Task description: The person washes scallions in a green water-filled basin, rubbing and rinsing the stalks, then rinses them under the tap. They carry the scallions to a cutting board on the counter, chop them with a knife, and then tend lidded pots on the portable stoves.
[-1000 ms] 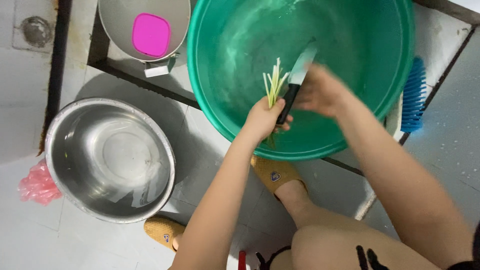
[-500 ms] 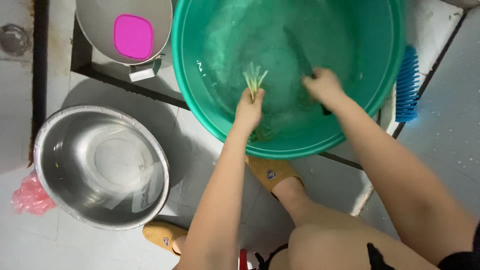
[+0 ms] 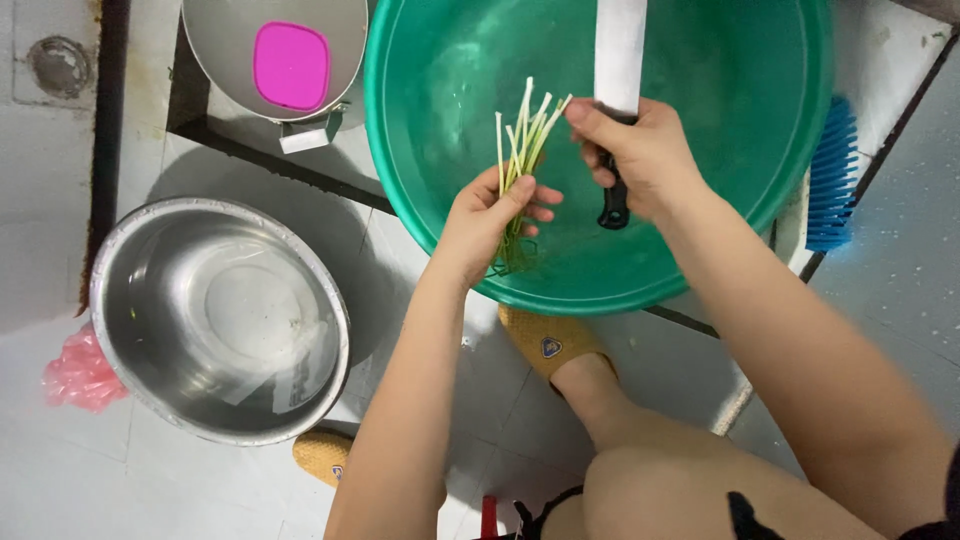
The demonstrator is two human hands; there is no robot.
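Over a green basin [image 3: 760,150] on the tiled floor [image 3: 60,240], left hand [image 3: 490,215] grips stalks [image 3: 520,130], right hand [image 3: 645,155] a knife [image 3: 620,50].

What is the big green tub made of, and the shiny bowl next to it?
The green tub looks like plastic: solid colour, smooth, softly glossy. The shiny bowl looks like steel or another metal: silvery, with mirror-like reflections and a thin rolled rim.

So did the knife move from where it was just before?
Yes. The knife in the right hand came up out of the green basin; its blade now points at the far rim, close to the stalks in the left hand.
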